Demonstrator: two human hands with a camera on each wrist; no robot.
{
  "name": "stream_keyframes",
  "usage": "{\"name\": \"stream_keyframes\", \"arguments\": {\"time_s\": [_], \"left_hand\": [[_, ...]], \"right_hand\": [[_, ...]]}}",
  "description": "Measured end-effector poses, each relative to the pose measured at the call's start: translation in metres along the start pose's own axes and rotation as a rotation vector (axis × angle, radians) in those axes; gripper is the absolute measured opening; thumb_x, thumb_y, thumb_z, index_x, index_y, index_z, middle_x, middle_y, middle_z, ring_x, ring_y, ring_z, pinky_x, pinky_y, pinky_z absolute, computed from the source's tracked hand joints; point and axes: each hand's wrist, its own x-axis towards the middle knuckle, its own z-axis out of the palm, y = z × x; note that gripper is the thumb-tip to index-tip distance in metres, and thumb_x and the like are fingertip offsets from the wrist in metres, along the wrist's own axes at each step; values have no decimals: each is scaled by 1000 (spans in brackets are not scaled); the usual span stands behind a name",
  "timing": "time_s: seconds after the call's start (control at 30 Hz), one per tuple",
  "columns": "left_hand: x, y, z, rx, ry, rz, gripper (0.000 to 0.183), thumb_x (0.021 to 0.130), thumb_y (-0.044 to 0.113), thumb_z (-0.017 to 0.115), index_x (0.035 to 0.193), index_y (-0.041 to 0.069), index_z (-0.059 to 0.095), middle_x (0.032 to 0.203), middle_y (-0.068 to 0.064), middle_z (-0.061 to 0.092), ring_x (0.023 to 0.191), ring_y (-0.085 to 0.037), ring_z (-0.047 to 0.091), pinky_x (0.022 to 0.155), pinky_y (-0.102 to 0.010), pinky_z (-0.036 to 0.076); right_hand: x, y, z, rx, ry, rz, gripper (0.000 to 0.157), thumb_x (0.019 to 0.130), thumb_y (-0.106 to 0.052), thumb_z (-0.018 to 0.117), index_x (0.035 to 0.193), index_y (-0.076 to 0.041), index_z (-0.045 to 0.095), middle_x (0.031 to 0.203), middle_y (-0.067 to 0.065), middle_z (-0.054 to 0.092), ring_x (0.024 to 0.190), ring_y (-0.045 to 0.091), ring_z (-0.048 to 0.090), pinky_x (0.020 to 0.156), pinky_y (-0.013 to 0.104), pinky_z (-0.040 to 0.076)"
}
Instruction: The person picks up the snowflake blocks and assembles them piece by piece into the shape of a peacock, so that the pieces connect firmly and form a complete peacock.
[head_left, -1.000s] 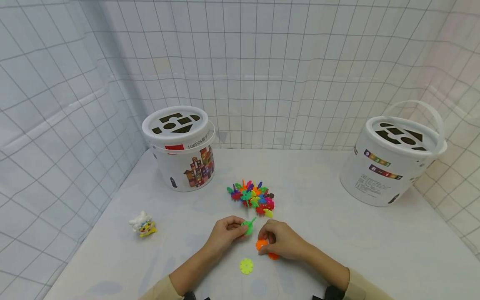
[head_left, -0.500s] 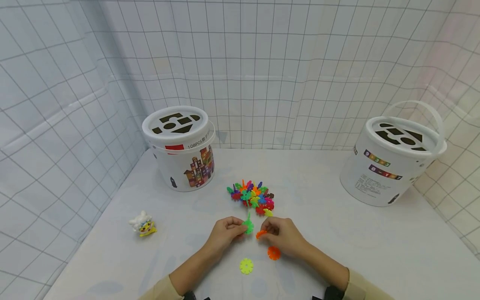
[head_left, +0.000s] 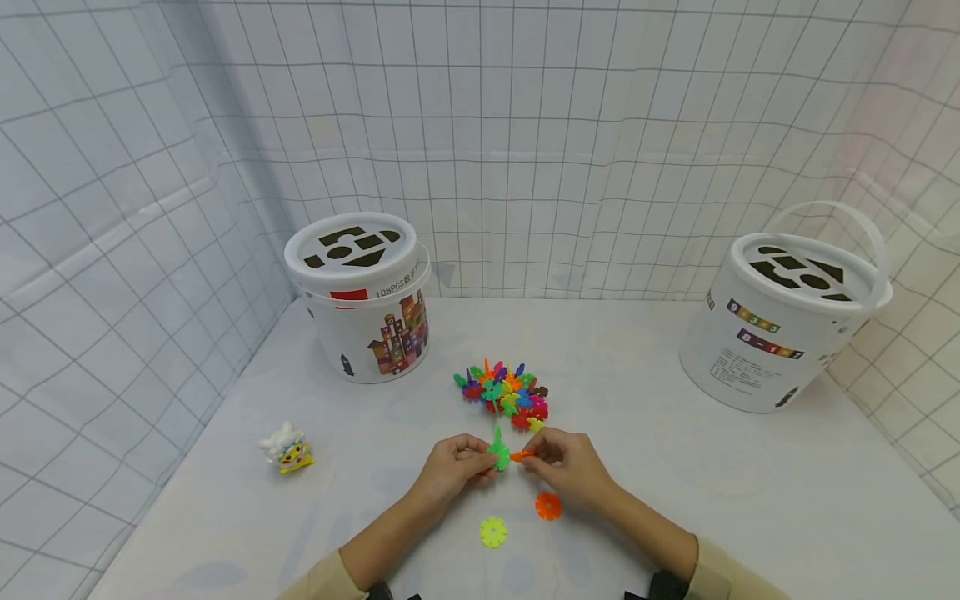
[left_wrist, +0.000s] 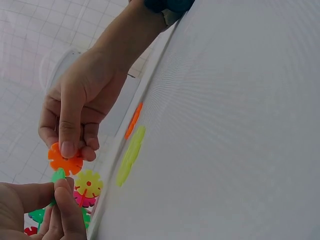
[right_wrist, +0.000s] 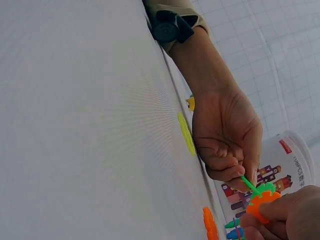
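Observation:
Two joined green notched plastic discs, set at an angle to each other, are pinched between the thumb and fingers of my left hand. My right hand pinches an orange notched disc by its edge. In the head view the orange disc is edge-on, right beside the green pair; whether their slots are engaged cannot be seen. On the table below the hands lie a loose orange disc and a yellow disc, both flat.
Beyond the hands sits a heap of multicoloured notched discs. A lidded white bucket stands back left, another bucket back right. A small white-and-yellow figurine is at the left. Gridded white curtains surround the table.
My right hand has lifted the orange disc off the table, turned it edge-on and brought it up to the green pair. My left hand has turned the green discs slightly.

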Motion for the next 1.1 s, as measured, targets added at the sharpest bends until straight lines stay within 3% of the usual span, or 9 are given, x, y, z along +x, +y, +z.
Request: {"name": "stream_keyframes", "arguments": {"time_s": [0.13,0.43,0.53,0.7,0.83,0.97,1.1], "left_hand": [[0,-1,0,6,-18,1,15,92,6,66,98,-5,57,74,-3,68,67,-10,64,64,-20,53],[-1,-5,0,-17,-98,20,8,92,-2,62,92,-4,55,72,-3,68,65,-9,65,63,-19,53],[0,-5,0,-25,-109,26,7,93,-3,61,92,-4,54,73,-4,68,66,-9,65,64,-18,53],[0,-3,2,21,-91,41,11,92,1,64,93,-4,54,75,-6,68,67,-10,65,64,-19,54],[-1,-1,2,141,-42,100,26,92,15,67,105,-4,54,85,-6,67,73,-14,63,64,-24,53],[-2,-1,1,373,9,271,33,93,26,67,116,3,62,108,-6,64,93,-21,60,72,-31,51],[-2,-1,0,653,12,469,13,89,22,72,96,12,76,111,-4,64,103,-22,51,83,-37,45]], "right_hand": [[0,-1,1,13,-16,-41,5,87,-2,71,88,-2,66,84,8,72,71,19,69,68,27,56],[-1,1,4,-87,-13,-243,15,83,6,73,78,-5,65,80,7,71,70,13,68,65,26,57],[-1,2,4,-104,-4,-246,16,83,6,73,78,-7,64,80,4,71,70,9,67,65,25,56],[0,2,2,-109,4,-179,10,86,3,71,85,-6,67,83,0,70,73,7,65,68,26,56],[0,1,0,-114,0,-165,13,85,4,71,89,-7,68,86,-2,68,76,9,63,71,27,56],[2,2,-2,-105,-40,-231,17,85,6,71,91,-9,67,88,0,67,80,12,62,71,28,56],[3,1,-1,-90,-79,-345,20,85,8,69,93,-10,66,91,2,68,80,15,62,70,29,56]]}}
